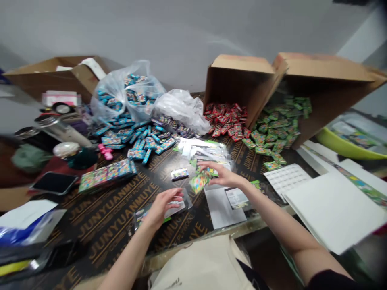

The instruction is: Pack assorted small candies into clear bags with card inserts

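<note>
My right hand is closed on a small green patterned packet, which is smeared by motion. My left hand has its fingers loosely apart and holds nothing. Under and beside it lies a clear plastic bag with printed contents. Between and beyond the hands sits a small dark-and-white packet. Behind my right hand is a pile of flat clear bags with white slips. A white sheet of paper lies below that hand, with a bagged printed slip over its right side.
Blue packets spill from a clear bag at the back left. Red packets and green packets fill two tipped cardboard boxes. A row of patterned packets, a phone and a white board flank the work area.
</note>
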The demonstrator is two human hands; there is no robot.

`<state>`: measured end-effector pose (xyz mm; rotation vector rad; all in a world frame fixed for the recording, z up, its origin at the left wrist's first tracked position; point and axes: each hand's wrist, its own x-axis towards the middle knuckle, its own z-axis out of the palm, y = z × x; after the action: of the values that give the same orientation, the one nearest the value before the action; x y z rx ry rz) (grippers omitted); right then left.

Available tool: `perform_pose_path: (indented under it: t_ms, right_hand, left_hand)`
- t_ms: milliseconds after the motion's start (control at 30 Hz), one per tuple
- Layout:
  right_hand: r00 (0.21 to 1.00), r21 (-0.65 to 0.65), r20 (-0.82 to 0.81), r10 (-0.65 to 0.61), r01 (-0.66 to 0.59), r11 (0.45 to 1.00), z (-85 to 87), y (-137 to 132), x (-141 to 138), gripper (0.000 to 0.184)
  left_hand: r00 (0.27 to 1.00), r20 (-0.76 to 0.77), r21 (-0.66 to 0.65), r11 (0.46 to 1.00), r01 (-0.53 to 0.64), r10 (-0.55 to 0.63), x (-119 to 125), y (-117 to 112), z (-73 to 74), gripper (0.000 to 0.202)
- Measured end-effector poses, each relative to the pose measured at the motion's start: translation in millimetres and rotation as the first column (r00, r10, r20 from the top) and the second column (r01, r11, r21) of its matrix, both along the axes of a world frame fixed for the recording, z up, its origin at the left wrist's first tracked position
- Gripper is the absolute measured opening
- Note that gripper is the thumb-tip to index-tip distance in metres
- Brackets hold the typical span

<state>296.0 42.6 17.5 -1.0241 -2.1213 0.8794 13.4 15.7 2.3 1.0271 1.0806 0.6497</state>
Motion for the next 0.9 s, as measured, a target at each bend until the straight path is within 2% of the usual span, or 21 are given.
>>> perform_pose_path:
  t_ms: [33, 67, 133, 233, 300, 400, 467, 500, 567, 633, 700, 767, 900]
  right_hand:
    - [0.988, -0.031, 0.000, 0.154, -0.154, 0.988, 6.6, -7, -19, 0.067]
    - [0.968, -0.054, -0.004, 0.251, -0.251, 0.967, 10.8, -13, -34, 0.065]
    - [0.959, -0.055, -0.029, 0.282, -0.284, 0.957, 11.2, -21, -55, 0.065]
    - [0.995, 0.025, -0.053, 0.080, -0.079, 0.997, -3.1, -27, -72, 0.083]
    - [0.999, 0.094, -0.026, -0.032, 0.034, 0.995, -15.3, -30, -81, 0.095]
    - [0.994, 0.173, 0.017, -0.104, 0.100, 0.980, -29.3, -36, -91, 0.085]
    - [0.986, 0.208, 0.032, -0.161, 0.151, 0.966, -36.6, -37, -91, 0.078]
    - [0.980, 0.221, 0.046, -0.193, 0.179, 0.959, -40.5, -37, -89, 0.077]
    - [0.967, 0.228, 0.101, -0.232, 0.205, 0.952, -49.5, -35, -82, 0.076]
    - [0.960, 0.204, 0.175, -0.220, 0.183, 0.962, -59.3, -34, -76, 0.076]
    - [0.961, 0.160, 0.218, -0.168, 0.135, 0.978, -67.4, -36, -74, 0.079]
    - [0.976, 0.102, 0.194, -0.095, 0.076, 0.992, -71.4, -38, -75, 0.084]
    - [0.994, -0.067, 0.007, 0.112, -0.111, 0.992, -68.6, -38, -78, 0.090]
  left_hand:
    - [0.997, 0.034, -0.052, 0.996, 0.066, -0.064, 7, -2, 1.7, 0.040]
    - [0.993, 0.048, -0.074, 0.991, 0.114, -0.111, 11, -3, 1.7, 0.035]
    - [0.994, 0.037, -0.081, 0.991, 0.110, -0.107, 16, -6, -2.0, 0.028]
    - [0.995, 0.043, -0.088, 0.992, -0.085, 0.089, 15, -9, -11.1, 0.026]
    - [0.984, 0.059, -0.100, 0.982, -0.161, 0.167, 13, -10, -16.5, 0.027]
    - [0.995, 0.025, -0.013, 0.995, -0.101, 0.101, 7, -12, -21.9, 0.032]
    - [0.990, -0.135, 0.200, 0.979, -0.024, 0.051, -4, -11, -25.3, 0.041]
    - [0.964, -0.260, 0.341, 0.939, 0.043, 0.050, -11, -11, -27.6, 0.049]
    - [0.849, -0.522, 0.547, 0.797, 0.255, 0.087, -27, -9, -34.2, 0.076]
    - [0.700, -0.707, 0.567, 0.675, 0.473, 0.103, -39, -8, -42.6, 0.099]
    - [0.613, -0.784, 0.525, 0.632, 0.570, 0.098, -46, -9, -50.1, 0.105]
    - [0.611, -0.785, 0.530, 0.618, 0.581, 0.099, -48, -11, -54.3, 0.106]
    - [0.686, -0.726, 0.578, 0.580, 0.574, 0.045, -45, -15, -51.2, 0.110]
